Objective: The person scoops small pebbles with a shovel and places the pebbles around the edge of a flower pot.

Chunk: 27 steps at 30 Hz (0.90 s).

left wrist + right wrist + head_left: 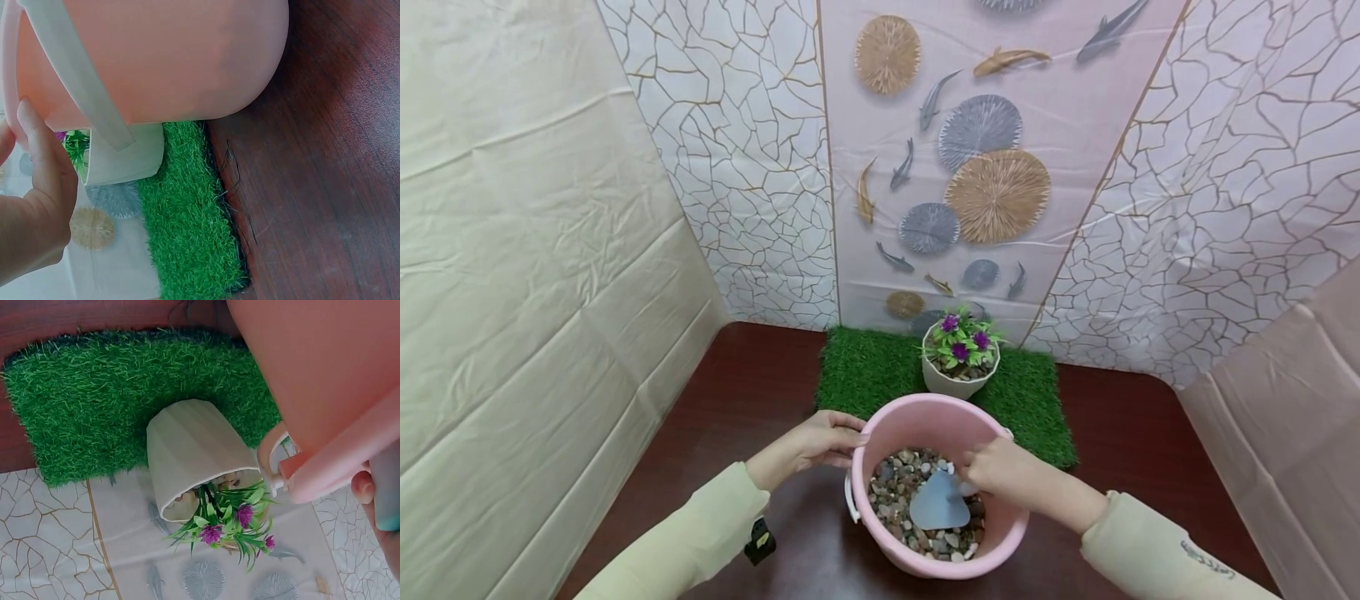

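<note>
A pink bucket (917, 402) stands on the dark table, its bottom covered with mixed pebbles (891, 493). My left hand (826, 440) holds the bucket's left rim, thumb on the outer wall and fingertips over the edge in the left wrist view. My right hand (1000, 472) reaches over the right rim and grips a small shovel by its handle. The light-blue blade of this shovel (938, 503) lies against the pebbles. In the right wrist view, the shovel's grey and teal handle (386, 481) shows in the fingers.
Behind the bucket, a white pot (958, 385) with purple flowers and stones sits on a green grass mat (872, 367). The bucket's white handle (81, 81) hangs down outside. Fabric-covered walls enclose the brown table (752, 375) at the back and sides.
</note>
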Available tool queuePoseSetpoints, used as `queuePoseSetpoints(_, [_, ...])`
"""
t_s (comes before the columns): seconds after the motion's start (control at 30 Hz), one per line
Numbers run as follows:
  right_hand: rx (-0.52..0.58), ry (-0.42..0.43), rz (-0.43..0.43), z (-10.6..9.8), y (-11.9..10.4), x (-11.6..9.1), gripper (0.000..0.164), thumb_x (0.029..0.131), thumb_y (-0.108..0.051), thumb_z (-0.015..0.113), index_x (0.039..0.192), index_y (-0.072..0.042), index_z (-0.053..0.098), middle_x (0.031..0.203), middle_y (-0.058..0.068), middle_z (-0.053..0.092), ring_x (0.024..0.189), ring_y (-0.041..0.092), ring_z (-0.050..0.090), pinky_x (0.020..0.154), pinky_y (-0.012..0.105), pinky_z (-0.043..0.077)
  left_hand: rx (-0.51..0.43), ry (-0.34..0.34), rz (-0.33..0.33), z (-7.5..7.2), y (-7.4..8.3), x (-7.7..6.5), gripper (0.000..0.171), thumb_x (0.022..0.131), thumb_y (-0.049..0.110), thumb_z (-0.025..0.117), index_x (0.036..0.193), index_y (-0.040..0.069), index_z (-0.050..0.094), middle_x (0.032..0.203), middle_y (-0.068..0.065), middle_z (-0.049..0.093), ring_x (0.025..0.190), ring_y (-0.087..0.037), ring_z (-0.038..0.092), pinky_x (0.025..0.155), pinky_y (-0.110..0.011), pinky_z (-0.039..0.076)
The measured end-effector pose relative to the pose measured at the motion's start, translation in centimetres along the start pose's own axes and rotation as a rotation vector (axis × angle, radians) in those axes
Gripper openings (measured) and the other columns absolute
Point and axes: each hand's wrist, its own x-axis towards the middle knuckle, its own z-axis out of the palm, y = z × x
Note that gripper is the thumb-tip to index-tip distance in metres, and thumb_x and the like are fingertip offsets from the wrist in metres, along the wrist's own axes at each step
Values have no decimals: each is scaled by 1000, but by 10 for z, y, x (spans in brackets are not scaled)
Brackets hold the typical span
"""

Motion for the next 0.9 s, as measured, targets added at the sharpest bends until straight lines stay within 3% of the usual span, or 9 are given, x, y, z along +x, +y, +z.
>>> queuePoseSetpoints(0.1, [-5,-1,9,5,-4,1,13,67,-20,78,70,-24,66,68,-10,57,55,5,46,43,15,31,0,-6,6,1,-1,0,45,89,7,61,128,-10,49,105,-15,69,72,-9,65,68,-25,60])
queuePoseSetpoints(0.2, [30,-19,37,7,-6,1,22,56,-5,72,68,-21,63,69,-8,55,56,6,44,42,16,31,-1,-11,10,2,0,0,45,89,7,61,128,-10,49,107,-18,69,72,-9,66,67,-25,60])
queuePoseSetpoints(0.27, [72,-17,59,10,-6,2,23,55,-1,69,66,-20,61,68,-8,55,55,7,44,42,16,30,-2,-8,8,1,0,0,45,89,8,61,129,-10,49,111,-21,66,73,-9,66,66,-25,59])
queuePoseSetpoints(0.5, [312,-33,59,24,-6,9,24,63,-4,72,61,-21,56,65,-9,54,53,4,43,46,14,33,0,1,14,1,2,1,46,88,8,61,129,-10,49,114,-25,64,70,-8,65,64,-23,59])
queuePoseSetpoints(0.7, [355,-62,71,23,-6,6,20,67,-7,74,65,-20,59,68,-9,54,55,5,49,48,15,38,-2,-1,9,2,-2,4,46,89,8,61,129,-10,49,113,-25,65,73,-11,67,64,-23,59])
queuePoseSetpoints(0.9, [450,-38,107,19,-1,8,13,70,-10,76,75,-18,66,73,-9,55,60,1,51,54,14,44,1,1,11,0,-3,2,46,89,9,61,130,-9,49,116,-26,63,80,-14,69,66,-23,59])
